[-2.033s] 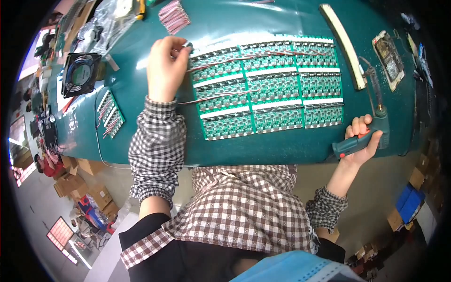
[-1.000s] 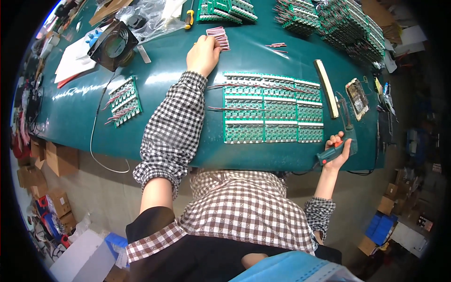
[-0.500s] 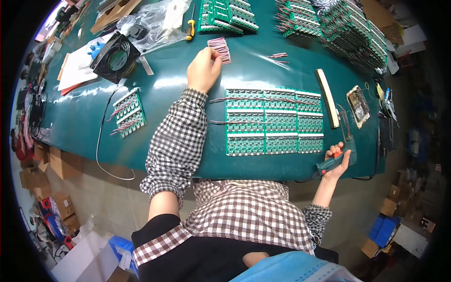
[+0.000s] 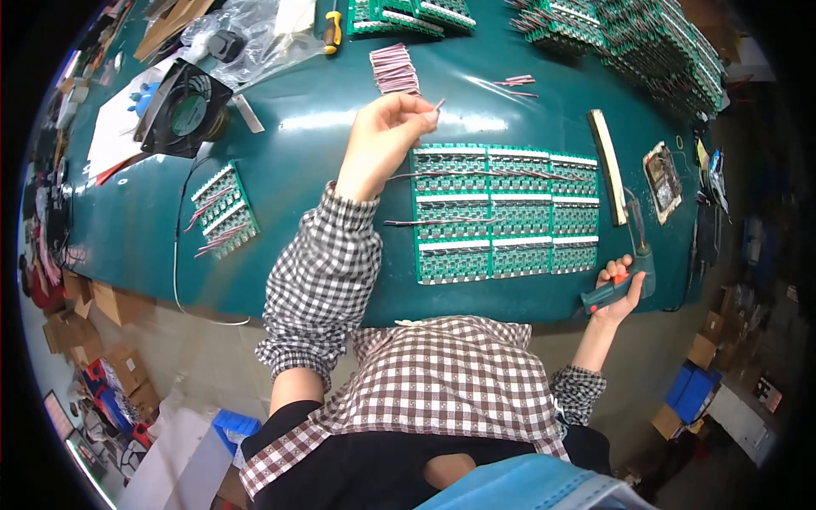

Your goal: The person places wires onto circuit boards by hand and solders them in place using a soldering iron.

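In the head view, the left hand [image 4: 384,143] is hanging above the desk [image 4: 297,161] at upper centre, its grip closing thumb against forefinger on one thin wire [image 4: 440,104]. Only a short end is showing past the fingertips; the fingers are hiding the rest.

At lower right, the right hand [image 4: 619,308] is wrapping its grip around a green soldering gun [image 4: 647,274] with a red trigger. The fingers are covering part of its handle, and its slim tip is pointing up the frame, too fine to make out clearly.

The circuit-board panel [image 4: 506,212] is lying flat right of centre, with red, white and dark wires lying across its upper rows and poking out past its left edge. Where each one is ending is hard to see.

A bundle of pinkish wires [image 4: 395,70] is sitting just above the left hand; whether they are touching, I cannot tell. A few loose wires [image 4: 516,82] are lying to its right.

A pale bar [image 4: 608,166] is standing between panel and soldering gun. The board stacks [image 4: 663,55] at upper right are being cut off by the frame's top edge.
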`<move>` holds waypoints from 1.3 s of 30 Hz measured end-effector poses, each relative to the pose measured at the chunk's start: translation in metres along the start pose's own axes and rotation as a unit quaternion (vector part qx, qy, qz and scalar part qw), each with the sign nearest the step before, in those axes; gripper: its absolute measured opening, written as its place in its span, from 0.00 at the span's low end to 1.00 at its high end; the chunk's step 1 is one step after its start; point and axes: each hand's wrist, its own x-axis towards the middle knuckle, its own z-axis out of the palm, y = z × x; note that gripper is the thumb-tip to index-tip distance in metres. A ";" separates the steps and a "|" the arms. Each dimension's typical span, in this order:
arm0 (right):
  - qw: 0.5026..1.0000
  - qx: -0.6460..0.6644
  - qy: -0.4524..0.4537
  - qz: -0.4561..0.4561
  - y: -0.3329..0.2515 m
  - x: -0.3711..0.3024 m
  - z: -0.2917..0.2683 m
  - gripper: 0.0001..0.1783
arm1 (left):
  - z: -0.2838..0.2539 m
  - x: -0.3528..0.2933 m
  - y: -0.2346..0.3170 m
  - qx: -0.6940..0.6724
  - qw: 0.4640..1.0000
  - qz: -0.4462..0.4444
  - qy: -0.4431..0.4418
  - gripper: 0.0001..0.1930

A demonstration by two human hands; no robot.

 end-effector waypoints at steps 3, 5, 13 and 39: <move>0.999 -0.037 0.009 0.008 0.000 -0.005 0.010 0.23 | 0.014 -0.018 0.011 -0.038 0.995 -0.067 -0.069 0.10; 0.998 -0.056 0.020 0.017 -0.004 -0.011 0.026 0.23 | 0.022 -0.030 0.014 -0.043 0.993 -0.072 -0.078 0.10; 0.985 -0.163 -0.030 0.048 -0.013 -0.019 0.058 0.25 | 0.044 -0.054 0.006 0.092 0.988 -0.003 -0.120 0.07; 0.971 -0.235 0.001 0.039 -0.010 -0.048 0.062 0.28 | 0.096 -0.050 -0.040 0.441 0.884 0.120 -0.103 0.04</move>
